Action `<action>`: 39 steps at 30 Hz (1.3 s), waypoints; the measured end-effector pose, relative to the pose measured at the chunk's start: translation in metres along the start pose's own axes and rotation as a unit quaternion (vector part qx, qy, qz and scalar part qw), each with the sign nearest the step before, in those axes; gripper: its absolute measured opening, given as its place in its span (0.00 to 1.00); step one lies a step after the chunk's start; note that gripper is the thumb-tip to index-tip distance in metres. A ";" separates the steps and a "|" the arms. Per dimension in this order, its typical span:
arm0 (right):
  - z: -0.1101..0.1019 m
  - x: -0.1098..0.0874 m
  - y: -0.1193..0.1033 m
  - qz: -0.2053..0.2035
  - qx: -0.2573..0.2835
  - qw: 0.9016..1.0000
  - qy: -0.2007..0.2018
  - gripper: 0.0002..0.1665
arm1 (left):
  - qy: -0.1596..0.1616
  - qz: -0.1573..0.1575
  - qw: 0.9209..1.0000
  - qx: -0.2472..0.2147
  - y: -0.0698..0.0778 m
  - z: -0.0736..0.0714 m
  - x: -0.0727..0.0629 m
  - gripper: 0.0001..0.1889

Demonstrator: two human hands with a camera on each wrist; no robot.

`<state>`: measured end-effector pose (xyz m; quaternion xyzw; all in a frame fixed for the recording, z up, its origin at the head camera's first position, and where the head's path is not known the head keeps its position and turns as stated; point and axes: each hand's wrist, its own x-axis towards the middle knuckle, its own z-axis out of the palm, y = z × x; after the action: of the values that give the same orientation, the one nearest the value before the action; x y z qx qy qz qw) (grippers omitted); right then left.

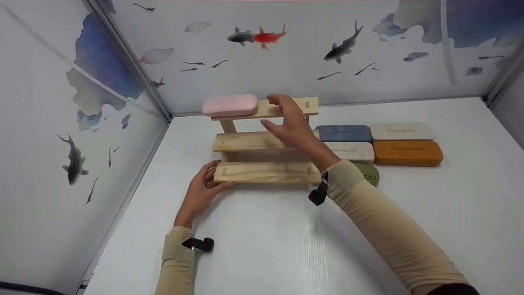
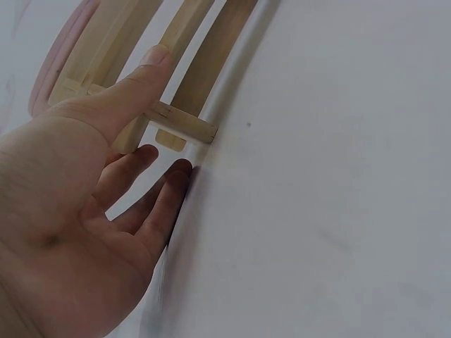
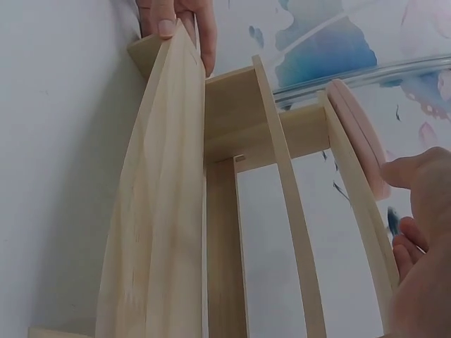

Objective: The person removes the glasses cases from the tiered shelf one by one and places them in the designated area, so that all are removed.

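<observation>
A three-tier wooden rack point(image 1: 264, 172) stands on the white table. On the left end of its top tier lies a pink glasses case point(image 1: 230, 105), seen edge-on in the right wrist view. My left hand point(image 1: 200, 192) grips the left end of the lowest tier, thumb along the front edge and fingers round the end. Over the right half of the rack, my right hand point(image 1: 292, 123) is spread with thumb and fingers apart and nothing between them. Its fingertips are near the top tier, a short way right of the pink case.
Right of the rack lie a blue case point(image 1: 344, 132), a white case point(image 1: 403, 131), another white case point(image 1: 354, 152) and an orange case point(image 1: 408, 153). A green case point(image 1: 371, 175) is partly hidden by my right sleeve. Fish-printed panels point(image 1: 303, 53) rise behind and at the left.
</observation>
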<state>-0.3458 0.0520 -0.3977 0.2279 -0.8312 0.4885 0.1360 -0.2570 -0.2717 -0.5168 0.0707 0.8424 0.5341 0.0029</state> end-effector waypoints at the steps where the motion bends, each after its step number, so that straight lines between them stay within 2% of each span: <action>1: 0.001 0.002 0.000 0.001 -0.001 1.000 -0.002 0.39 | 0.000 0.000 1.000 0.001 0.000 0.000 0.000 0.45; 14: 0.009 0.016 -0.006 0.029 -0.059 0.997 -0.047 0.44 | -0.005 0.000 1.000 -0.002 -0.001 0.001 0.002 0.45; 21: 0.011 0.020 -0.011 0.023 -0.087 0.993 -0.081 0.46 | -0.006 0.000 1.000 -0.015 -0.002 0.003 0.001 0.46; 26: 0.014 0.023 -0.015 0.016 -0.102 0.990 -0.092 0.50 | -0.007 -0.002 1.000 -0.007 0.000 0.001 0.001 0.45; 31: 0.022 0.028 -0.016 -0.010 -0.132 0.987 -0.085 0.50 | -0.003 -0.002 1.000 0.003 0.000 -0.001 0.002 0.45; 35: 0.030 0.030 -0.015 -0.018 -0.155 0.985 -0.073 0.44 | 0.001 -0.006 1.000 0.006 -0.001 -0.001 0.001 0.45; 39: 0.036 0.031 -0.015 -0.020 -0.154 0.987 -0.036 0.37 | 0.002 -0.006 1.000 0.003 -0.001 -0.001 0.001 0.45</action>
<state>-0.3653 0.0066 -0.3899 0.2386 -0.8959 0.3437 0.1494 -0.2580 -0.2725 -0.5169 0.0646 0.8447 0.5314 0.0046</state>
